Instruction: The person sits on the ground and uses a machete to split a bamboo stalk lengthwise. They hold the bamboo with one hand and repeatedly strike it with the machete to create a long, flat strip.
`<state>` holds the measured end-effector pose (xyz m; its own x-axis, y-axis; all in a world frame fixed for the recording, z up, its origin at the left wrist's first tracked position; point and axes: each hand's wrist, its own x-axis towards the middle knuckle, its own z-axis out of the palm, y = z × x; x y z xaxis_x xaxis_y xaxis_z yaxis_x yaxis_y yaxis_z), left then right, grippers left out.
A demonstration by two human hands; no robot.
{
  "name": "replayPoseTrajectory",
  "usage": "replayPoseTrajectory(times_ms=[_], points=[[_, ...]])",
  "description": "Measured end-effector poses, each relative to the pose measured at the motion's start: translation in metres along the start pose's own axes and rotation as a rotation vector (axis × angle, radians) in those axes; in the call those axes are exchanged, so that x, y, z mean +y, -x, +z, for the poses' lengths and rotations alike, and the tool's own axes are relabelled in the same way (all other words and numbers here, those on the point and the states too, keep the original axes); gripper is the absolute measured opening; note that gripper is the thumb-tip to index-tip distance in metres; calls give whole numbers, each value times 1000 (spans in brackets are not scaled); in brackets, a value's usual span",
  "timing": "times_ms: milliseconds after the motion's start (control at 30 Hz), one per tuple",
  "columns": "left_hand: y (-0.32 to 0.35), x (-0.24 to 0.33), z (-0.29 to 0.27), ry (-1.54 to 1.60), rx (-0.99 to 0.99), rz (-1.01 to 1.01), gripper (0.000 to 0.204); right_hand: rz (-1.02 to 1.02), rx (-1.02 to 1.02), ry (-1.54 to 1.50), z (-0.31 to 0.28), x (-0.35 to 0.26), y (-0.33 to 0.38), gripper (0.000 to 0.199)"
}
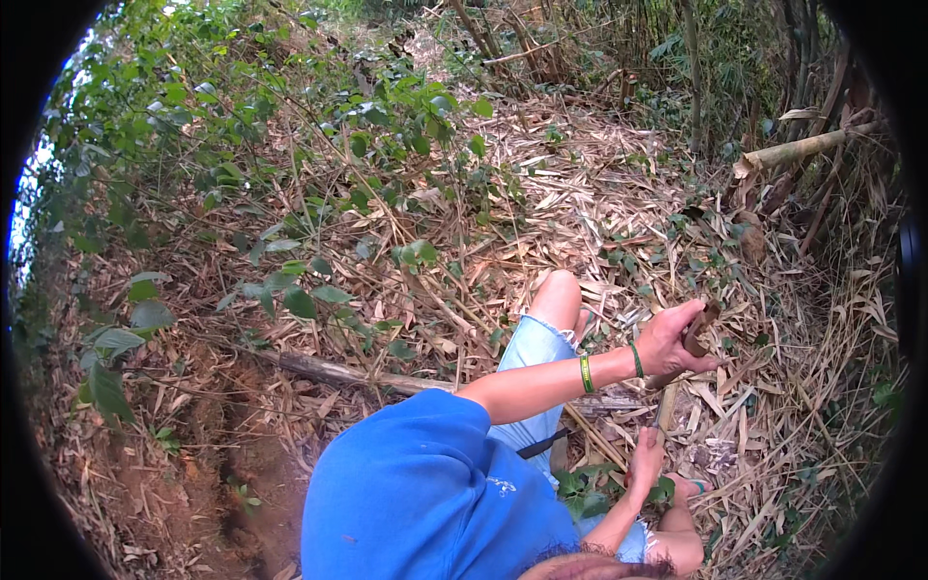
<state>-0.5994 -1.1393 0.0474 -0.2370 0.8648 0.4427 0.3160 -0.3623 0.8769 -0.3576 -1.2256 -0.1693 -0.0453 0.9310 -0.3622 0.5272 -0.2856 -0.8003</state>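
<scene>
My left hand [671,340] reaches out to the right, fingers closed round a brown, wood-like piece [700,329] whose far end sticks up past the fingers. A green band and a yellow-green band circle that wrist. Lower down, near my bent leg, my right hand [645,458] is closed on a slim, blade-like tool [664,411] pointing up toward the left hand. A pale stick-like length lies close beside the tool. How the tool and the brown piece meet is too small to tell.
Dry bamboo leaves [599,184] cover the ground. A thin log [333,370] lies behind my legs. Leafy plants [290,280] grow at left, and a cut bamboo pole [802,152] juts in at right. Bare reddish soil [261,464] shows at lower left.
</scene>
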Motion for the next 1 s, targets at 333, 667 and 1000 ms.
replayPoseTrajectory(times_ms=[333, 667, 1000], points=[[105, 47, 49, -30, -97, -164, 60, 95, -251, 327, -79, 28, 122, 40], [171, 72, 60, 92, -41, -285, 44, 9, -196, 396, -91, 85, 165, 39], [249, 110, 48, 57, -69, -267, 42, -55, -175, 454, -104, 96, 248, 41]])
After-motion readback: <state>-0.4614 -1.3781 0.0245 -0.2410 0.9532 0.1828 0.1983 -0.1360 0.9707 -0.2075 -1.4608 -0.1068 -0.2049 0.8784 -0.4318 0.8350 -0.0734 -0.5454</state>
